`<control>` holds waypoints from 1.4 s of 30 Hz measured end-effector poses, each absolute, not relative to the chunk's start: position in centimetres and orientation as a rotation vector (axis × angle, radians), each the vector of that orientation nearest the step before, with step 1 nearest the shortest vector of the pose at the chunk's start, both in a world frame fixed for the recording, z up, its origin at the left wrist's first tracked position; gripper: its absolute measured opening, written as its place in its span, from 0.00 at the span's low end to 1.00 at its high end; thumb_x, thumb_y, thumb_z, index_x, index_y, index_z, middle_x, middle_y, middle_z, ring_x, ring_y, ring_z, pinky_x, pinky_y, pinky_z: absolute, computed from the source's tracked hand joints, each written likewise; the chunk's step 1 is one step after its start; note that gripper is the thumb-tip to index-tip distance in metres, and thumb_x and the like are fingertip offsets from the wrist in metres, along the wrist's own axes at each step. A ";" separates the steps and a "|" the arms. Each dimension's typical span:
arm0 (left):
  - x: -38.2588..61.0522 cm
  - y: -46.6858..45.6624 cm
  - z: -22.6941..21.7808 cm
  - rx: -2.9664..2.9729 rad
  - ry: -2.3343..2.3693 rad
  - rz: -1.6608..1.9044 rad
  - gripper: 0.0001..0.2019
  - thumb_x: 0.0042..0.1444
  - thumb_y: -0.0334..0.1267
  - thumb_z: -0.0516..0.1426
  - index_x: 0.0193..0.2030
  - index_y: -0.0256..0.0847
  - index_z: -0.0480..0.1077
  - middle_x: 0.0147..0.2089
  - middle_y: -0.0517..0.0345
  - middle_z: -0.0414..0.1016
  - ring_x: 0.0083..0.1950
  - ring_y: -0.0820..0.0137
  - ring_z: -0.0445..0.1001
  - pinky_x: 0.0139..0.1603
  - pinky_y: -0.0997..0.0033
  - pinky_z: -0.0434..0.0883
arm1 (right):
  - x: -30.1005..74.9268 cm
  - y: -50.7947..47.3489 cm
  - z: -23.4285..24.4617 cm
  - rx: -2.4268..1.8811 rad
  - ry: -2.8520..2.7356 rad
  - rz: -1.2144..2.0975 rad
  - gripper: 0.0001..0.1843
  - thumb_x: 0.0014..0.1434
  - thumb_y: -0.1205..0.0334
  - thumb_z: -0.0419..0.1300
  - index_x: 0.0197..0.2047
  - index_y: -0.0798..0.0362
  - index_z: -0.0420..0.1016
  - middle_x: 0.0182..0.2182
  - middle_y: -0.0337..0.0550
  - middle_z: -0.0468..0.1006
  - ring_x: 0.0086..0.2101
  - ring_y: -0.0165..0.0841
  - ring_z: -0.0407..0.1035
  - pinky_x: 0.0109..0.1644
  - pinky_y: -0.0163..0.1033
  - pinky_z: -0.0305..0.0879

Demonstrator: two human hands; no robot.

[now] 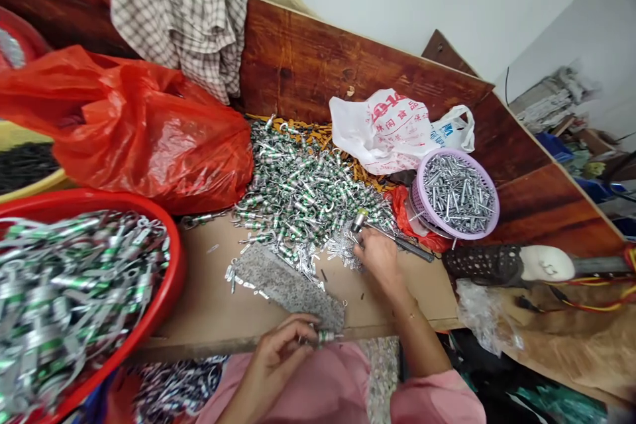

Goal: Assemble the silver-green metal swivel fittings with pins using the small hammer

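Observation:
My left hand (285,350) is closed around a small green-and-silver metal cylinder part (326,336) at the table's front edge, by the near end of a grey stone slab (285,285). My right hand (376,255) reaches to a little pile of small shiny metal clips (342,245), its fingers drawn together; what they pinch is too small to make out. Just beyond that hand lies a hammer (405,246) with a yellow-tipped head. A large heap of green-and-silver hooked parts (298,192) spreads behind the slab.
A red basin (176,265) full of similar parts stands at left, below a red plastic bag (163,139). To the right, a purple basket (420,195) holds metal pins. White plastic bags (382,132) lie against the wooden backboard (308,59). A dark-sleeved tool (481,265) lies far right.

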State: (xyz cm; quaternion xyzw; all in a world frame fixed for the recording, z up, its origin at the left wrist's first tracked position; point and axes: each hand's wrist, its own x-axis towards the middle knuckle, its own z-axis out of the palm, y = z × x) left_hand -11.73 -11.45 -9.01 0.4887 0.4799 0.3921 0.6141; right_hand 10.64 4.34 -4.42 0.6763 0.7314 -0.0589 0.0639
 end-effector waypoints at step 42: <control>-12.0 -5.8 -7.7 1.752 1.005 0.867 0.07 0.63 0.37 0.59 0.35 0.44 0.77 0.33 0.59 0.83 0.35 0.67 0.78 0.70 0.51 0.59 | 7.7 3.0 -7.6 1.016 3.081 -0.561 0.13 0.69 0.67 0.55 0.51 0.48 0.79 0.50 0.45 0.79 0.47 0.39 0.66 0.52 0.46 0.58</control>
